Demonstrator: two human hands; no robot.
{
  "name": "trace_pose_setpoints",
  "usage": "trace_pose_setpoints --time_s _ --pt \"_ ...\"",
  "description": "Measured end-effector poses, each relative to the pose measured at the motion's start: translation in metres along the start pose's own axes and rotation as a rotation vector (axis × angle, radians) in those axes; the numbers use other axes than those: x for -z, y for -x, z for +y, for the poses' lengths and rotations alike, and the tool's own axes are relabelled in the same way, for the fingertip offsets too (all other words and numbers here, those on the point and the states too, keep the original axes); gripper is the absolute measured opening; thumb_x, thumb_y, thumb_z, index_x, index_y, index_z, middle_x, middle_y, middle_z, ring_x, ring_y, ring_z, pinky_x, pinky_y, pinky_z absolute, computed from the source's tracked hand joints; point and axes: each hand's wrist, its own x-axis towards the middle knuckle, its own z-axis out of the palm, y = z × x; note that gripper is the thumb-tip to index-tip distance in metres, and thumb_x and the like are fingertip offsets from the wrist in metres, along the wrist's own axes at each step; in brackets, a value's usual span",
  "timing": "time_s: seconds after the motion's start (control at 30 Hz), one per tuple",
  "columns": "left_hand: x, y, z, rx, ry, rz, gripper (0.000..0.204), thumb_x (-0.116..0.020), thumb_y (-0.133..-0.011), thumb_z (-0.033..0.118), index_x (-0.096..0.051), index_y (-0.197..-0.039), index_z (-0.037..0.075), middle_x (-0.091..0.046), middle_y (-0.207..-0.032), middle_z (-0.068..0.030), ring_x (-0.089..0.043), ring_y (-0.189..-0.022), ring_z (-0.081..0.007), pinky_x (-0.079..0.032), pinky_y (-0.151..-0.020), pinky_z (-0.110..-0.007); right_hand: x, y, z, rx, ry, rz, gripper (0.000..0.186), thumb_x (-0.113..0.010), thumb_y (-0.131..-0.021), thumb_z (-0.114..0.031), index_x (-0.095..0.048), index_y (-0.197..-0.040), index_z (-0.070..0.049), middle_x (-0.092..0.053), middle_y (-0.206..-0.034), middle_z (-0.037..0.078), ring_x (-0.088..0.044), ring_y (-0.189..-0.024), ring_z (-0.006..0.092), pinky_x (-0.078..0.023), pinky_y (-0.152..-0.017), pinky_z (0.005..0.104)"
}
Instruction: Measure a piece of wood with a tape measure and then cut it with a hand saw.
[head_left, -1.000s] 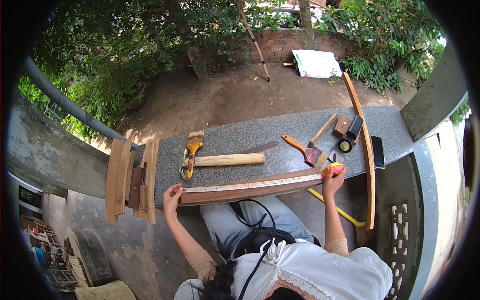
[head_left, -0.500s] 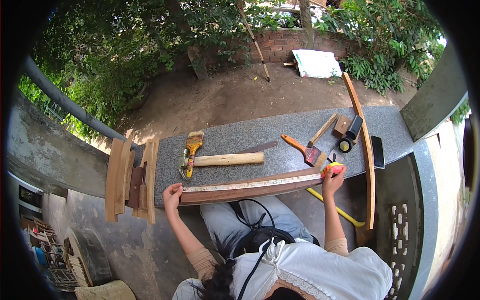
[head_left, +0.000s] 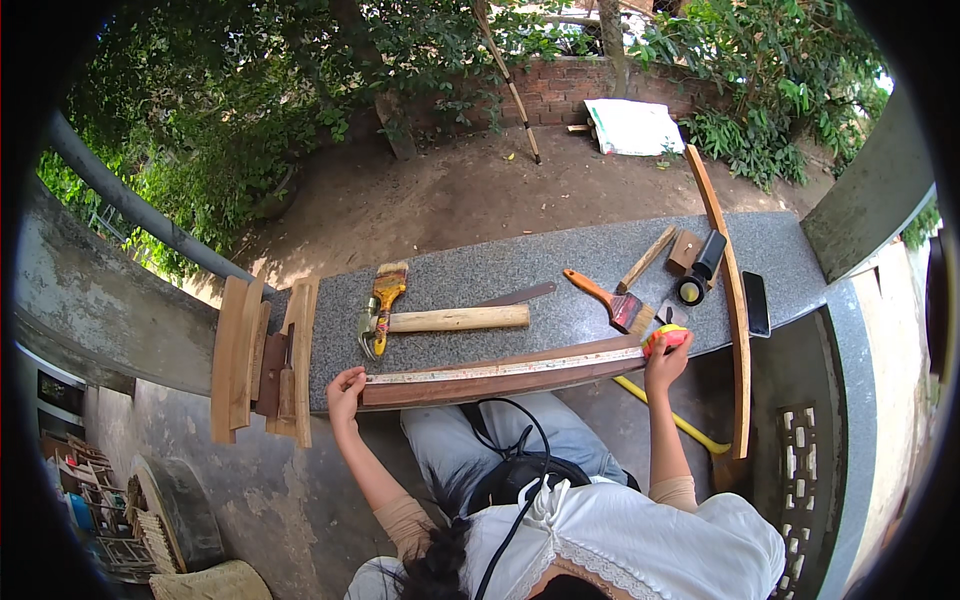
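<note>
A dark brown wooden board point(head_left: 480, 385) lies along the near edge of the grey granite slab. The white blade of a tape measure point(head_left: 500, 368) is stretched along its length. My left hand point(head_left: 345, 388) is closed at the blade's left end, its fingertips pinching there at the board's end. My right hand point(head_left: 668, 362) is wrapped round the red and yellow tape measure case at the board's right end. Beyond the board lie a claw hammer point(head_left: 455, 319) with a wooden handle and a yellow-handled paintbrush point(head_left: 386, 300) across its head.
Several wooden strips point(head_left: 238, 355) overhang the slab's left end. On the right are an orange-handled paintbrush point(head_left: 600, 295), a wooden stick point(head_left: 648, 258), a black cylindrical device point(head_left: 706, 262), a long wooden strip point(head_left: 728, 290) and a phone point(head_left: 756, 304). A thin dark blade point(head_left: 520, 294) lies behind the hammer.
</note>
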Motion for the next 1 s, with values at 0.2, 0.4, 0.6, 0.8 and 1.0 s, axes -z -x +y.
trace_pose_setpoints --time_s 0.2,0.4,0.6,0.8,1.0 --pt "-0.0014 0.0025 0.0004 0.016 0.016 0.019 0.016 -0.065 -0.075 0.004 -0.064 -0.091 0.001 -0.054 -0.072 0.0025 -0.048 -0.068 -0.0061 -0.039 -0.064 -0.018 -0.0007 -0.0001 0.0035 0.008 0.007 -0.001 0.056 -0.053 -0.080 -0.044 -0.042 -0.111 0.002 -0.057 -0.079 0.023 -0.057 -0.075 0.0403 -0.042 -0.063 0.0429" --pt "-0.0014 0.0033 0.0014 0.019 0.035 0.010 0.015 -0.065 -0.075 0.004 -0.064 -0.090 0.002 -0.055 -0.073 0.0026 -0.049 -0.068 -0.0059 -0.040 -0.064 -0.018 -0.0018 -0.0001 0.0060 0.015 0.017 0.012 0.055 -0.053 -0.080 -0.042 -0.042 -0.111 0.001 -0.057 -0.078 0.023 -0.057 -0.073 0.0402 -0.042 -0.062 0.0426" --pt "0.0011 -0.0005 -0.0049 0.015 0.058 0.001 0.016 -0.065 -0.075 0.004 -0.064 -0.091 0.001 -0.056 -0.073 0.0016 -0.050 -0.069 -0.0068 -0.041 -0.065 -0.018 -0.0017 -0.0004 0.0051 0.023 0.020 0.005 0.053 -0.053 -0.080 -0.041 -0.042 -0.112 0.000 -0.057 -0.078 0.023 -0.057 -0.073 0.0400 -0.042 -0.061 0.0426" --pt "0.0007 -0.0005 -0.0052 0.009 0.049 0.010 0.017 -0.066 -0.075 0.005 -0.064 -0.091 0.000 -0.056 -0.074 0.0010 -0.050 -0.069 -0.0074 -0.041 -0.065 -0.019 -0.0006 -0.0001 0.0012 0.023 0.014 0.014 0.056 -0.053 -0.080 -0.041 -0.042 -0.113 0.003 -0.057 -0.080 0.024 -0.057 -0.075 0.0408 -0.042 -0.063 0.0429" --pt "0.0007 0.0007 -0.0038 0.009 0.047 0.010 0.017 -0.066 -0.075 0.005 -0.064 -0.091 0.001 -0.056 -0.074 0.0012 -0.050 -0.069 -0.0072 -0.041 -0.065 -0.019 -0.0004 0.0003 0.0011 0.017 0.021 0.005 0.058 -0.052 -0.080 -0.043 -0.041 -0.114 0.003 -0.057 -0.080 0.024 -0.057 -0.075 0.0409 -0.042 -0.064 0.0426"
